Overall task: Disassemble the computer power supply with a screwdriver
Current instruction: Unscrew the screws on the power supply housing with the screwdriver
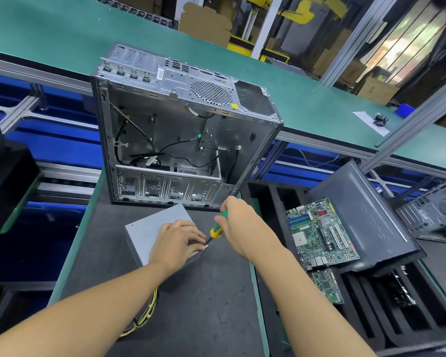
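A grey metal power supply (150, 228) lies flat on the dark mat in front of me. My left hand (177, 243) rests on its top near the right corner, fingers lying over the edge. My right hand (238, 225) grips a green and yellow screwdriver (216, 229), tilted down to the left. Its tip meets the power supply's right corner, just by my left fingertips. A bundle of yellow and black cables (146, 314) trails from the unit under my left forearm.
An open, gutted computer case (180, 130) stands just behind the power supply. To the right, a tray holds a green motherboard (319, 235), a smaller board (327, 287) and a dark case panel (363, 217). A green conveyor belt (319, 104) runs behind.
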### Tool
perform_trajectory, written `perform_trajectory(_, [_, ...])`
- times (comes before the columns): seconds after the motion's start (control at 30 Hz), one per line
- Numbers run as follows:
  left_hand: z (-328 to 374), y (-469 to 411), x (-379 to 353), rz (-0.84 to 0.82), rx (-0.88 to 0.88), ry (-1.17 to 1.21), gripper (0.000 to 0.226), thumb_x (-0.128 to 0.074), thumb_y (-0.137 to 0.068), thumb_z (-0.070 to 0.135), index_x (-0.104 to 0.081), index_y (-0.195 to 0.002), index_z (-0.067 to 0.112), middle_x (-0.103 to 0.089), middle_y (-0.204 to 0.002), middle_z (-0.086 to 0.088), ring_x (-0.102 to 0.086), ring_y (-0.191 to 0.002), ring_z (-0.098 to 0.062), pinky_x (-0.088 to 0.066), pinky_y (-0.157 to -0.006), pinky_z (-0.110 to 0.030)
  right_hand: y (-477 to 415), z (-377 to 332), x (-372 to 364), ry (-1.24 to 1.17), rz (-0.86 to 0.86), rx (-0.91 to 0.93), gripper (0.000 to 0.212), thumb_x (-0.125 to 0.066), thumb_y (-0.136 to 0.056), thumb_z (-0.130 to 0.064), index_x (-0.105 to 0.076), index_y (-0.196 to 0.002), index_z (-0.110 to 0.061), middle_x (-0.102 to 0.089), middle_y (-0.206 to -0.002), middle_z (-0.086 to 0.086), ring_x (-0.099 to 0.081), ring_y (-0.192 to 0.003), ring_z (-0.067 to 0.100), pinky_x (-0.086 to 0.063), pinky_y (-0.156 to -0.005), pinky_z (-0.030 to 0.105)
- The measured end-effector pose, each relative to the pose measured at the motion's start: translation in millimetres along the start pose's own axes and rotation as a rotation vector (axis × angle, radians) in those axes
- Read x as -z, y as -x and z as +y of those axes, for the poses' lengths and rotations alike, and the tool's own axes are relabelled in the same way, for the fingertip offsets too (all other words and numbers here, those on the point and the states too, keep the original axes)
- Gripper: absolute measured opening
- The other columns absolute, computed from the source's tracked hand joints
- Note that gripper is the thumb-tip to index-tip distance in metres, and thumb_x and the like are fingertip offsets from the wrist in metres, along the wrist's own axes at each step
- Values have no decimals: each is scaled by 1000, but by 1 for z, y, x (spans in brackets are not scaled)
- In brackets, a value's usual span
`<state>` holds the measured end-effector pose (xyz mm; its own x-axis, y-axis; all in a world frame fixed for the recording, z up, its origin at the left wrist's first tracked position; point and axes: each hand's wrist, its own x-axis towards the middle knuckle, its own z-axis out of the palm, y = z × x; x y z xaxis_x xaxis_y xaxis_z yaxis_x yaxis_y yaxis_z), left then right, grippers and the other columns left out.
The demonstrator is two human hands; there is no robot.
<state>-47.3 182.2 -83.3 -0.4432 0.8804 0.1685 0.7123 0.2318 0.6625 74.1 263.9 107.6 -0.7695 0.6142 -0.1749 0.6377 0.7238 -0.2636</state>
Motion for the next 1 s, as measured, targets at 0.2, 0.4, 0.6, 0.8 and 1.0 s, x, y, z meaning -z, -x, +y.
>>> perform_trajectory(0.2, [1, 2, 5, -45, -70, -84, 21, -66, -79, 47, -71, -98, 40, -51, -107, 46, -39, -124, 4, -17, -95, -23, -5, -12, 5, 162, -56, -10, 36, -49, -99, -44, -41, -103, -9, -52, -85, 7, -50, -71, 26, -37, -53, 32])
perform_trajectory(0.4, [-7, 8, 17, -151, -183, -413, 71, -46, -79, 72, -49, -138, 31, -40, -152, 13, -34, -140, -13, -22, -104, -35, -11, -18, 5, 140, -138, 128, 21, -51, -100, -26, -41, -107, -10, -54, -102, 10, -49, -79, 26, -41, -66, 37])
perform_trajectory(0.6, [-10, 5, 10, -222, -128, -448, 80, -25, -84, 76, -26, -153, 36, -12, -163, 21, 4, -152, -6, 5, -121, -40, -9, -7, 23, 115, -334, 163, 17, -53, -95, -13, -43, -101, -26, -45, -114, -1, -49, -96, 22, -45, -90, 45])
perform_trajectory(0.8, [-10, 5, 11, -204, -128, -451, 77, -24, -86, 74, -30, -152, 36, -22, -160, 22, -1, -151, -5, 1, -121, -40, -10, -13, 19, 180, -207, 75, 17, -39, -103, -40, -34, -89, -33, -53, -103, 7, -54, -84, 32, -50, -78, 46])
perform_trajectory(1.0, [-11, 4, 11, -207, -128, -485, 76, -24, -86, 74, -33, -151, 36, -24, -160, 23, -3, -151, -6, -2, -121, -40, -18, -12, 19, 88, -249, 69, 13, -45, -100, -24, -37, -107, -16, -43, -101, 3, -45, -88, 27, -39, -74, 39])
